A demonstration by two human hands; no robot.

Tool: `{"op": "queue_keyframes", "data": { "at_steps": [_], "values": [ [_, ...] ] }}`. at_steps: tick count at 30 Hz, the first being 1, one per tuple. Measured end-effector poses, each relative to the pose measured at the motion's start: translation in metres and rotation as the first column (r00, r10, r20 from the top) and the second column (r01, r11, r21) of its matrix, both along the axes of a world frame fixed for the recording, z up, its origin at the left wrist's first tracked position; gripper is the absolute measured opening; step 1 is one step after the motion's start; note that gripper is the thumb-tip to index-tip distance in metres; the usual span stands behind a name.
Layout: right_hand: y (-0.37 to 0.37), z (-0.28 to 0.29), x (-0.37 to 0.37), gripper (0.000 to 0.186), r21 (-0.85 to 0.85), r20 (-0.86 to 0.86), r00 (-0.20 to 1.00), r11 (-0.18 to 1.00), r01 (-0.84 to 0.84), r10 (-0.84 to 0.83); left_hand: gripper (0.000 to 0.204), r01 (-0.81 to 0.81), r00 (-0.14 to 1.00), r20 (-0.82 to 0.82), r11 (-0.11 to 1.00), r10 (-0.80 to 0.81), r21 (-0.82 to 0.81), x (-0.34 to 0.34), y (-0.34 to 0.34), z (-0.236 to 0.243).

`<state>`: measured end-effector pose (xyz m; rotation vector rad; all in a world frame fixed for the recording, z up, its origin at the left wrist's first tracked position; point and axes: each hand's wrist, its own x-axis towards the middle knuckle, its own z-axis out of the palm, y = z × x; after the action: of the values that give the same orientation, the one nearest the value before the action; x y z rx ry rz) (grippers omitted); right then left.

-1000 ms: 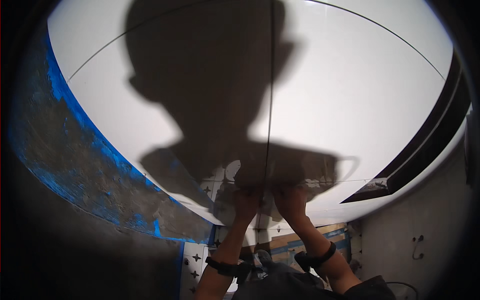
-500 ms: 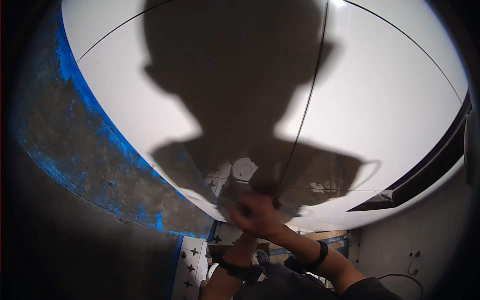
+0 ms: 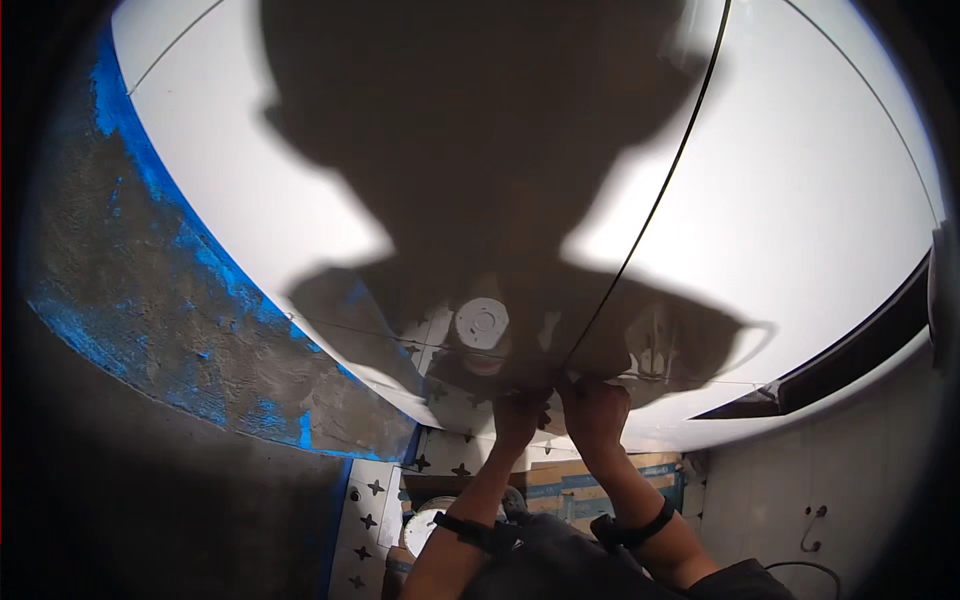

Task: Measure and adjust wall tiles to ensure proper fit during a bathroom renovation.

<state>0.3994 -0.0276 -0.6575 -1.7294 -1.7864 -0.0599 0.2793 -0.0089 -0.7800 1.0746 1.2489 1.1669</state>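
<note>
left hand (image 3: 517,418), right hand (image 3: 596,412), dark tile seam (image 3: 621,271) just above both, shadowed grips unclear

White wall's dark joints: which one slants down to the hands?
The thick black joint, slanting down to the left hand and right hand. The lower joint runs sideways; the upper-left joint and upper-right joint lie far from both.

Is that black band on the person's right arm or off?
On: the black strap-like band wraps across the bare right forearm, behind the right hand. Whether its fastening is shut, I cannot tell.
</note>
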Motion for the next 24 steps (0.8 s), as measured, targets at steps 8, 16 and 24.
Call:
{"op": "queue_keyframes", "data": {
  "at_steps": [8, 16, 24],
  "values": [
    [0.001, 0.058, -0.010, 0.050, 0.087, 0.027, 0.999, 0.996, 0.019, -0.021, 0.053, 0.344, 0.566, -0.813, 0.857, 0.138, 0.385, -0.075, -0.011, -0.127],
    [0.009, 0.054, 0.001, 0.047, 0.200, 0.203, 0.977, 0.975, -0.101, 0.060, 0.061, 0.157, 0.438, -0.890, 0.986, -0.128, -0.064, -0.055, -0.035, -0.187],
    [0.008, 0.054, 0.005, 0.050, -0.015, 0.055, 0.996, 0.997, -0.074, 0.075, 0.056, 0.288, 0.261, -0.965, 0.954, -0.002, 0.076, -0.045, 0.005, -0.191]
  ]
}}
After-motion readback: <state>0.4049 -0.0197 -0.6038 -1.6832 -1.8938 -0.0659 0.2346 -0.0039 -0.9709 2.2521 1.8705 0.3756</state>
